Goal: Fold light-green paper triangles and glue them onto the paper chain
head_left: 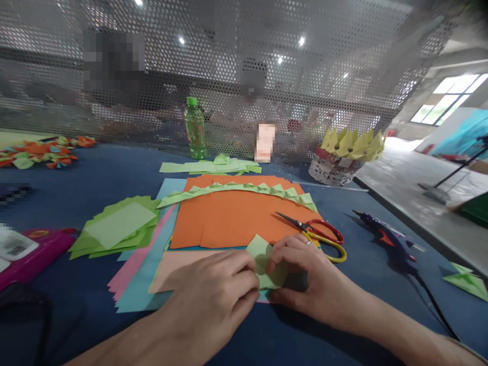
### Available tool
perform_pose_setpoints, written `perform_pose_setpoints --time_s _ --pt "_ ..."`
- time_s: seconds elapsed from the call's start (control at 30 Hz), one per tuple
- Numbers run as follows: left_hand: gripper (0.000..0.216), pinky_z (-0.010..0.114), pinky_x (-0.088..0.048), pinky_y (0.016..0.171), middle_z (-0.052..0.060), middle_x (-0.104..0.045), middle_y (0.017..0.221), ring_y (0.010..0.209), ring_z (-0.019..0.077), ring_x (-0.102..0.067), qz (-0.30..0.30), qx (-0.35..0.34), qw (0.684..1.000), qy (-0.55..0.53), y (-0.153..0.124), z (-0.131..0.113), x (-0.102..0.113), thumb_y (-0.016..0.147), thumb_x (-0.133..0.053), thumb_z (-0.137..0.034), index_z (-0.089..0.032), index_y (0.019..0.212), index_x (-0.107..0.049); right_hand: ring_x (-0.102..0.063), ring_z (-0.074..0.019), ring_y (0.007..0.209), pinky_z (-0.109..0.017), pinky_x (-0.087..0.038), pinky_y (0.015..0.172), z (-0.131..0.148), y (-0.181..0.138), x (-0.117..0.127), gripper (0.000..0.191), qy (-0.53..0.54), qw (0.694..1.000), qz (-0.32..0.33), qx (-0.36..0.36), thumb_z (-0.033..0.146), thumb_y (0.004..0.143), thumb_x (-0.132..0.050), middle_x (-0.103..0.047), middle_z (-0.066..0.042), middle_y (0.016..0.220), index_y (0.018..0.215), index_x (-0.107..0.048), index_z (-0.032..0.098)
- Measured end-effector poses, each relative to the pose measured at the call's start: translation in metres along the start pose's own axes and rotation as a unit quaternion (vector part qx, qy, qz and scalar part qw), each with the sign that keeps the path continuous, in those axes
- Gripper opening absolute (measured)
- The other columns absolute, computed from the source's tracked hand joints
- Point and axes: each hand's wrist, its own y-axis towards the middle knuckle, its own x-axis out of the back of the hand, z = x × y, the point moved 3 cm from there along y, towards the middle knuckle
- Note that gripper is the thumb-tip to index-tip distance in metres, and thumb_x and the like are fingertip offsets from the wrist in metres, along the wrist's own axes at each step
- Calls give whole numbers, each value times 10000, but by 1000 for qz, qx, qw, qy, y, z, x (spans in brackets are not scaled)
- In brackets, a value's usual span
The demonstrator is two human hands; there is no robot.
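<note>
My left hand [213,292] and my right hand [305,277] meet near the table's front edge. Both pinch a small light green piece of paper [263,264], partly folded, with one pointed corner sticking up. The piece lies over a peach sheet [179,269] on a stack of coloured sheets. Behind it are orange sheets [232,213] with a row of folded green pieces [236,190] across their far edge. Red and yellow scissors [318,234] rest on the orange paper, just beyond my right hand.
A pile of green paper squares [114,226] lies to the left, a blue glue gun [385,239] to the right. A green bottle [195,128], more green paper [213,165] and a basket of yellow folded pieces [343,157] stand at the back. A pink case [36,254] is far left.
</note>
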Motion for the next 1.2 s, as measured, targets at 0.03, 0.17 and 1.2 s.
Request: perform_pose_setpoints --time_s 0.03,0.17,1.2 --pt "160 298 -452 750 -29 -674 972 847 156 -635 1 -3 1000 -7 0 0 0 936 -585 -92 -228 892 -656 -582 -195 988 -346 -451 868 1 -1 -2 235 -2 1000 -7 6 275 757 -857 -646 3 1043 919 -687 269" --pt "160 293 -437 741 -29 -654 932 830 151 -605 7 17 999 -27 1 2 -3 952 -578 -107 -220 868 -653 -583 -187 981 -351 -437 873 1 -2 -7 150 -4 999 -22 26 317 802 -841 -645 12 981 762 -710 255" --pt "193 340 -385 726 -1 -576 839 830 196 -559 -6 123 992 7 10 3 -10 925 -561 -183 -199 735 -524 -575 -206 907 -367 -435 803 4 -1 -11 192 -71 995 -60 -46 173 830 -757 -635 -13 875 709 -611 204"
